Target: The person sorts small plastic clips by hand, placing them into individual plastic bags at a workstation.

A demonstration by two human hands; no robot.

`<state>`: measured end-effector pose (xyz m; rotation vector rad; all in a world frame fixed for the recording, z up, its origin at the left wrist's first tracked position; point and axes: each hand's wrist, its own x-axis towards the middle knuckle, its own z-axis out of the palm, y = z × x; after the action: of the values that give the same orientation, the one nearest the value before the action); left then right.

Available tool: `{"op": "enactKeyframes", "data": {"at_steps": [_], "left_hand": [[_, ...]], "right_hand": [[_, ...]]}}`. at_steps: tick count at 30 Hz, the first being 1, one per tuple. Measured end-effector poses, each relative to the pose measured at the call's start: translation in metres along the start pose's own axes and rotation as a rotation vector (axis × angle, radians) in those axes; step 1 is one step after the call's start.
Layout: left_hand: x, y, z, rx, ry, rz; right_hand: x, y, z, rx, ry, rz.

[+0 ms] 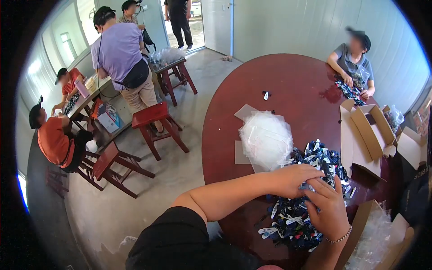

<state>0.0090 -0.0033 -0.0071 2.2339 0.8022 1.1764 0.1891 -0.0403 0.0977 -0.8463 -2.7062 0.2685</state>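
Note:
My left hand [294,179] reaches across the pile from the left, its fingers bent and meeting those of my right hand [326,208], which wears a beaded bracelet. The fingers of both hands are closed together around something small; a bluish, clear-looking bit shows between them, but its kind is mostly hidden. Beneath and around the hands lies a heap of snap hair clips [292,220], mostly dark blue and black with some white ones. A stack of clear plastic bags [265,139] lies just beyond my left forearm, touching the heap's edge.
The round red table [243,90] carries a few loose clips [266,95], an open cardboard box [371,128] and, near me, a box of plastic bags [371,238]. Across it a person [355,63] handles more clips. Wooden stools [119,164] and other people stand or sit on the left.

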Motion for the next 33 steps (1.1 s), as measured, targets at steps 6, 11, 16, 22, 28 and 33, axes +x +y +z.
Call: {"op": "enactKeyframes", "data": {"at_steps": [6, 11, 16, 22, 28, 33], "left_hand": [[0.001, 0.000, 0.001, 0.054, -0.028, -0.096], [0.001, 0.001, 0.000, 0.083, -0.009, -0.107], [0.002, -0.003, -0.001, 0.044, -0.069, -0.117], [0.002, 0.002, 0.000, 0.020, 0.018, -0.090], [0.003, 0.004, -0.004, 0.074, -0.143, -0.213], [0.000, -0.006, 0.002, 0.091, -0.060, -0.205]], "right_hand": [[-0.001, 0.008, 0.008, -0.018, -0.039, 0.020], [0.001, 0.009, 0.016, -0.047, -0.013, 0.014], [0.003, 0.006, 0.012, 0.010, -0.090, 0.097], [0.002, 0.006, 0.017, 0.004, 0.003, 0.028], [-0.001, 0.012, 0.018, 0.025, -0.052, 0.045], [-0.010, 0.024, 0.004, 0.129, -0.043, 0.077]]}}
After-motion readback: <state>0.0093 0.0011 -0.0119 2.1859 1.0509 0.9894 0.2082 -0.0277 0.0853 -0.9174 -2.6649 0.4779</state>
